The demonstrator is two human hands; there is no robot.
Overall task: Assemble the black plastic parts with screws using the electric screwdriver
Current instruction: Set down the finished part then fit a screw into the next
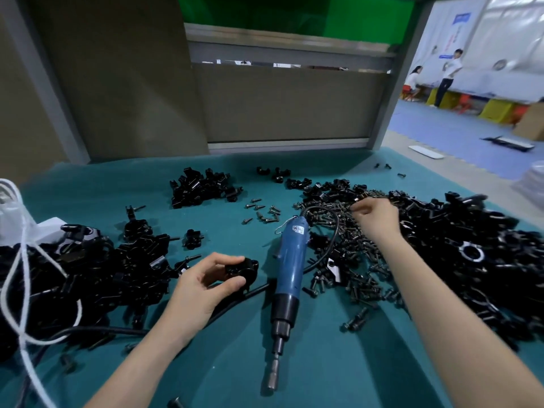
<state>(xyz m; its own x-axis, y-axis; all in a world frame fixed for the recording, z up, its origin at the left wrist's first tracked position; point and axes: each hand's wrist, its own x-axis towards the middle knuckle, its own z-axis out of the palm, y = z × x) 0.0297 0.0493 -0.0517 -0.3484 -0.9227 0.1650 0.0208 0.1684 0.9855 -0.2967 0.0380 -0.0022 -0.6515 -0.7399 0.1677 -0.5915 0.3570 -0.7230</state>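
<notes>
- Left grip (203,285), lower centre: thumb and fingers curled round a glossy black rounded plastic part (244,268).
- Right grip (376,216), centre right: fingers curled into the pile of small dark screws (353,254); pinch unclear.
- Blue-bodied electric screwdriver (290,260) lies on the teal table (235,363) between the grips, untouched.

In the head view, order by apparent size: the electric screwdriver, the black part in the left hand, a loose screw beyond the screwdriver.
1. electric screwdriver
2. black part
3. loose screw, farther away yet plainly smallest
</notes>
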